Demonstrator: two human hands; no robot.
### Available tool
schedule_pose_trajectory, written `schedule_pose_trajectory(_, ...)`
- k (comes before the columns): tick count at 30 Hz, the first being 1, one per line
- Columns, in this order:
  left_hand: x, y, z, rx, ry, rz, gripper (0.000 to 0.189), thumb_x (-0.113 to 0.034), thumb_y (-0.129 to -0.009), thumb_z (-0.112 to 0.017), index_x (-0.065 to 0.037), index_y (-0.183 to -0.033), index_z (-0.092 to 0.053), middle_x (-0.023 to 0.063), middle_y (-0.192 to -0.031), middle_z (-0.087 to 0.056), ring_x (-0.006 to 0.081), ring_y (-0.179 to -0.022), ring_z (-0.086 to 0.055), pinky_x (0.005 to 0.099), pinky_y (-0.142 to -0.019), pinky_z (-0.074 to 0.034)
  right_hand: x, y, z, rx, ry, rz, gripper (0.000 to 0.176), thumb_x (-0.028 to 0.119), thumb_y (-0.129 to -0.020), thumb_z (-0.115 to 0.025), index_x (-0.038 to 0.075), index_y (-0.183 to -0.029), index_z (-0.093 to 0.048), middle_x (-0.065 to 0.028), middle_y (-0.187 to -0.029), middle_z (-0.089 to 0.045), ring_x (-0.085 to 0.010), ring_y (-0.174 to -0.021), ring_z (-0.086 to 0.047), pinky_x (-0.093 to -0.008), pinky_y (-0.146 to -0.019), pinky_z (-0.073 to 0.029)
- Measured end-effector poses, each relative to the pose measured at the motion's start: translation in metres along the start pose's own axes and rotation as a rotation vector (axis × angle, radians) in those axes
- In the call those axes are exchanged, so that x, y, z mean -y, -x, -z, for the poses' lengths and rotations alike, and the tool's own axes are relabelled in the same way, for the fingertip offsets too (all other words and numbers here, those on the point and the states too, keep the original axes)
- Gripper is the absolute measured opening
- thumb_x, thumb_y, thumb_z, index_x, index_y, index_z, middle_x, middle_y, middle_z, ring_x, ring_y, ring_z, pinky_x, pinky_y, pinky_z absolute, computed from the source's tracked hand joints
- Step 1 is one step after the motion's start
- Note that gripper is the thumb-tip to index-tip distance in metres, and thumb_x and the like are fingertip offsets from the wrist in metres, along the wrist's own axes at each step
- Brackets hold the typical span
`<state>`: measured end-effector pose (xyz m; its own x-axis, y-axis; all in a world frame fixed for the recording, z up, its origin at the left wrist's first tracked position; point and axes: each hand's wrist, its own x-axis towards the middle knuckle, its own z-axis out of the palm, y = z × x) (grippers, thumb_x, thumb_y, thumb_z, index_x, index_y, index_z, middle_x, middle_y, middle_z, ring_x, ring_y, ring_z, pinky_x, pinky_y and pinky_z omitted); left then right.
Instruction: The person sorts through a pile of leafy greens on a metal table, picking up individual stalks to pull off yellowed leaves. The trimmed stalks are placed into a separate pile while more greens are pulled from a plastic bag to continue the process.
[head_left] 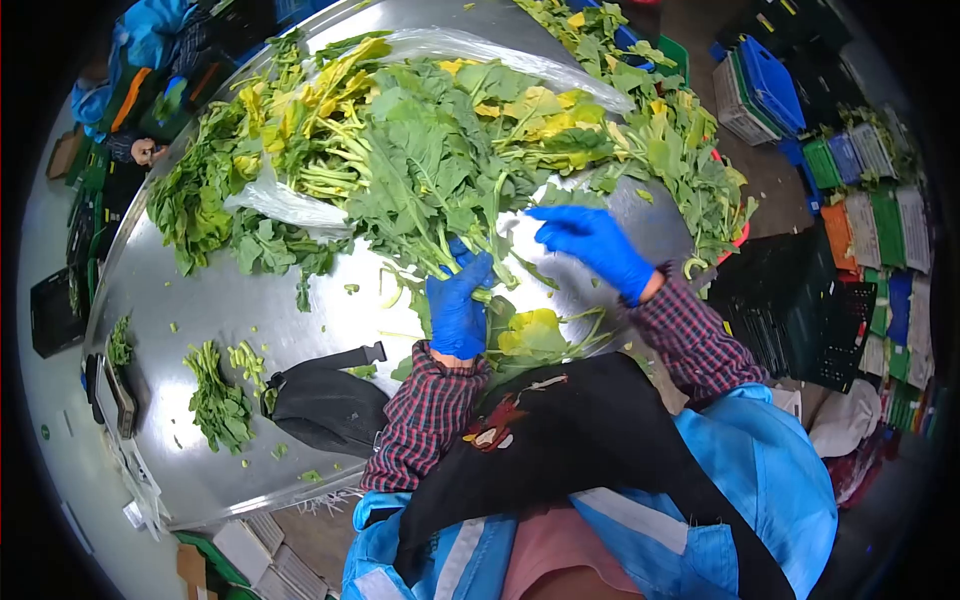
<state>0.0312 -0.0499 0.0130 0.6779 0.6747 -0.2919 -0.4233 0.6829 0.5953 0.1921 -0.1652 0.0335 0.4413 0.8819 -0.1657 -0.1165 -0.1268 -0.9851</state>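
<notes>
My left hand [460, 312], in a blue glove, is wrapped round the stems of a big bunch of leafy greens [425, 150]. The bunch's broad green leaves fan out away from me over the metal table [320, 350]. To the right of the stems, my right hand [598, 248], also gloved in blue, is raised with its fingers partly stretched and apart; nothing shows in it. Beneath my hands lie loose leaves, one of them yellowish [532, 332]. A heap of yellowing greens [330, 95] and clear plastic film [290, 205] surround the bunch.
A small tied bunch [218, 400], cut stem pieces [245, 360] and a black strapped bag [330, 405] lie on the table's near left. More greens [690, 170] pile along the right edge. Stacked crates [770, 85] stand beyond. Another person's hand [147, 152] appears at far left.
</notes>
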Motion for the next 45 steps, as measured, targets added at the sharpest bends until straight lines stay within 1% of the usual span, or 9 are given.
schedule_pose_trajectory(5, 0.006, 0.0, 0.01, 0.016, -0.158, 0.044, 0.032, 0.003, -0.076, -0.06, -0.002, -0.106, -0.051, 0.0043, -0.087, -0.056, 0.0118, -0.069, -0.054, 0.0231, -0.059, -0.045, 0.029, -0.016, -0.053, -0.063, 0.033, -0.223, 0.023, 0.007, -0.079, -0.063, 0.0, -0.1, -0.06, -0.0048, -0.088, -0.061, -0.0109, -0.08, -0.057, -0.0249, -0.075, -0.046)
schedule_pose_trajectory(8, 0.004, -0.004, 0.018, -0.025, -0.081, 0.064, 0.031, 0.002, -0.076, -0.061, -0.003, -0.105, -0.052, 0.0031, -0.085, -0.056, 0.0117, -0.068, -0.054, 0.0233, -0.059, -0.045, 0.008, -0.017, -0.064, -0.185, -0.188, -0.019, 0.018, 0.012, -0.076, -0.066, 0.001, -0.09, -0.061, -0.0021, -0.076, -0.059, -0.0093, -0.069, -0.054, -0.0245, -0.064, -0.045)
schedule_pose_trajectory(13, -0.014, -0.025, 0.028, -0.019, 0.14, 0.032, 0.031, 0.0, -0.08, -0.059, -0.003, -0.11, -0.051, 0.0052, -0.093, -0.058, 0.0098, -0.066, -0.051, 0.0217, -0.061, -0.044, -0.019, 0.024, -0.046, 0.131, 0.469, 0.422, 0.014, 0.01, -0.076, -0.06, 0.003, -0.088, -0.061, -0.0086, -0.08, -0.059, -0.0186, -0.078, -0.058, -0.0269, -0.072, -0.046)
schedule_pose_trajectory(15, -0.02, -0.022, 0.027, 0.018, 0.121, 0.001, 0.031, 0.001, -0.08, -0.059, -0.003, -0.11, -0.05, 0.0053, -0.092, -0.058, 0.01, -0.068, -0.051, 0.0225, -0.062, -0.045, 0.058, 0.001, -0.052, -0.766, 0.701, 0.142, 0.03, 0.022, -0.082, -0.055, 0.004, -0.105, -0.056, -0.0039, -0.089, -0.059, -0.0152, -0.084, -0.057, -0.0278, -0.075, -0.046)
schedule_pose_trajectory(17, -0.023, -0.012, 0.018, 0.049, -0.012, 0.06, 0.034, 0.0, -0.08, -0.058, -0.004, -0.113, -0.047, 0.0076, -0.098, -0.057, 0.0091, -0.067, -0.049, 0.0202, -0.059, -0.041, -0.002, 0.0, 0.056, -0.575, -0.414, -0.023, 0.031, 0.022, -0.084, -0.053, 0.004, -0.11, -0.055, -0.0018, -0.097, -0.059, -0.0156, -0.087, -0.056, -0.0283, -0.077, -0.045)
schedule_pose_trajectory(24, -0.008, -0.001, 0.007, 0.21, -0.065, 0.253, 0.038, -0.001, -0.074, -0.063, -0.006, -0.109, -0.048, 0.0034, -0.091, -0.056, 0.0106, -0.074, -0.053, 0.0219, -0.059, -0.041, 0.007, -0.011, -0.036, 0.089, 0.037, -0.038, 0.027, 0.015, -0.082, -0.059, 0.001, -0.105, -0.059, -0.0043, -0.094, -0.061, -0.0104, -0.087, -0.056, -0.0246, -0.076, -0.044)
schedule_pose_trajectory(35, -0.008, 0.0, 0.011, 0.115, -0.294, 0.161, 0.035, -0.001, -0.071, -0.064, 0.003, -0.105, -0.055, 0.0079, -0.093, -0.062, 0.0127, -0.079, -0.058, 0.0248, -0.067, -0.046, 0.001, -0.027, -0.064, -0.091, -0.186, -0.072, 0.017, 0.008, -0.072, -0.07, 0.003, -0.081, -0.056, -0.0022, -0.072, -0.056, -0.0077, -0.059, -0.055, -0.02, -0.055, -0.046)
schedule_pose_trajectory(40, -0.005, -0.004, 0.021, 0.01, -0.122, 0.208, 0.03, 0.0, -0.074, -0.063, 0.003, -0.103, -0.057, 0.0091, -0.097, -0.062, 0.0173, -0.086, -0.06, 0.0287, -0.077, -0.047, -0.005, -0.025, -0.061, -0.048, -0.168, -0.153, 0.018, 0.003, -0.072, -0.068, 0.002, -0.084, -0.056, -0.0022, -0.074, -0.057, -0.0074, -0.066, -0.055, -0.0208, -0.058, -0.046)
schedule_pose_trajectory(45, 0.001, -0.012, 0.033, -0.149, -0.034, 0.134, 0.02, 0.001, -0.078, -0.059, -0.001, -0.098, -0.054, 0.0043, -0.087, -0.059, 0.0151, -0.077, -0.057, 0.0275, -0.071, -0.047, -0.015, 0.01, -0.054, -0.146, -0.099, 0.094, 0.02, 0.004, -0.072, -0.068, -0.001, -0.09, -0.059, -0.0074, -0.087, -0.06, -0.0139, -0.08, -0.058, -0.0271, -0.07, -0.049)
